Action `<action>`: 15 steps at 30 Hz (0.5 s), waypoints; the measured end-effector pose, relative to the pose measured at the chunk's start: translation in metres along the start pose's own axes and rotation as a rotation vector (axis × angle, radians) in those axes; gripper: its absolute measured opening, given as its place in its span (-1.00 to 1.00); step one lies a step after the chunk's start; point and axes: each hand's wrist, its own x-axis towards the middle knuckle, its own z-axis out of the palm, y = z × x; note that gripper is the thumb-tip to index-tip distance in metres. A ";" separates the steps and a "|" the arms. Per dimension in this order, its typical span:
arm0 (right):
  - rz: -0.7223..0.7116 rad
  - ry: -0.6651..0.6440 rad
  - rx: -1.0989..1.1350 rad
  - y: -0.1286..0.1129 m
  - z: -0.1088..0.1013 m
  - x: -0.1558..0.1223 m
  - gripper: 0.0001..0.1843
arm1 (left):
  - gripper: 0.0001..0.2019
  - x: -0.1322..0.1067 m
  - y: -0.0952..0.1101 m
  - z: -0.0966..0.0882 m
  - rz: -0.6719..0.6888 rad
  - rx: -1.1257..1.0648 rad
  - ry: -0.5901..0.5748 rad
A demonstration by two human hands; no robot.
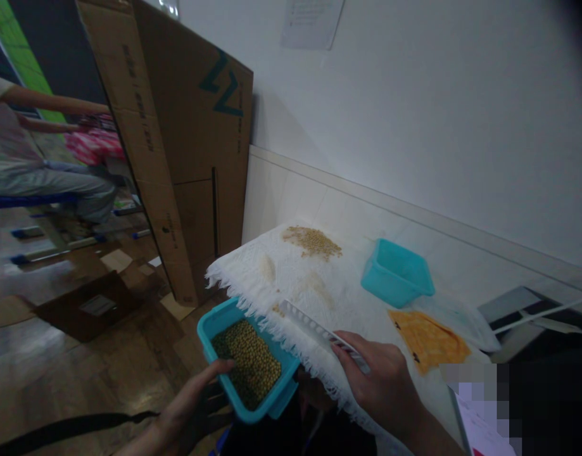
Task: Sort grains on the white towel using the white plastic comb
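My left hand (196, 399) grips a turquoise plastic box (208, 329) at its near left side, thumb over the rim. Yellow soybeans (257, 358) and smaller dark green beans (221, 345) lie in it. The box is just below the fringed edge of a white cloth (347, 316). In my right hand (380, 380) is a long white plastic tool (314, 327) with a row of slots, its exact kind unclear. Its far end rests on or just above the cloth, beside a few loose beans (277, 310) close to the fringe.
A pile of soybeans (314, 240) and pale grain patches (319, 288) lie on the cloth. A second turquoise box (390, 288) and an orange cloth (430, 339) are at right. A tall cardboard carton (196, 126) stands left; beyond it sits another person (29, 152).
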 end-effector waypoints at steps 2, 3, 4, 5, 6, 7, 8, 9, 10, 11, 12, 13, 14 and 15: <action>0.000 -0.016 0.017 -0.003 -0.001 0.001 -0.69 | -0.45 -0.001 0.000 0.000 0.001 -0.005 -0.007; 0.001 -0.024 0.026 -0.005 -0.002 0.001 -0.69 | -0.46 -0.002 0.001 0.000 0.004 -0.006 -0.007; 0.003 -0.026 0.032 -0.006 -0.002 0.002 -0.69 | -0.47 -0.003 0.001 0.001 0.006 -0.006 -0.007; 0.005 -0.020 0.031 -0.006 -0.002 0.004 -0.69 | -0.48 -0.004 0.002 0.002 0.007 -0.004 -0.007; 0.008 -0.008 0.023 -0.006 -0.002 0.005 -0.69 | -0.48 -0.005 0.003 0.004 0.009 -0.001 -0.008; 0.016 0.006 0.008 -0.005 -0.001 0.007 -0.69 | -0.48 -0.006 0.004 0.005 0.009 0.003 -0.007; 0.028 0.021 -0.012 -0.003 0.000 0.010 -0.69 | -0.47 -0.008 0.005 0.007 0.010 0.006 -0.008; 0.046 0.034 -0.035 -0.002 0.003 0.013 -0.68 | -0.46 -0.009 0.006 0.008 0.009 0.008 -0.007; 0.068 0.042 -0.058 0.000 0.006 0.016 -0.67 | -0.44 -0.010 0.007 0.009 0.006 0.010 -0.007; 0.090 0.047 -0.077 0.002 0.009 0.019 -0.67 | -0.43 -0.010 0.008 0.010 0.002 0.012 -0.007; 0.109 0.047 -0.091 0.003 0.014 0.023 -0.66 | -0.42 -0.011 0.009 0.010 -0.002 0.013 -0.008; 0.124 0.046 -0.102 0.004 0.018 0.026 -0.66 | -0.43 -0.011 0.010 0.011 -0.005 0.016 -0.007; 0.137 0.041 -0.107 0.004 0.023 0.029 -0.66 | -0.44 -0.011 0.010 0.011 -0.005 0.020 -0.005; 0.148 0.033 -0.106 0.004 0.027 0.032 -0.66 | -0.45 -0.010 0.010 0.010 -0.004 0.026 -0.003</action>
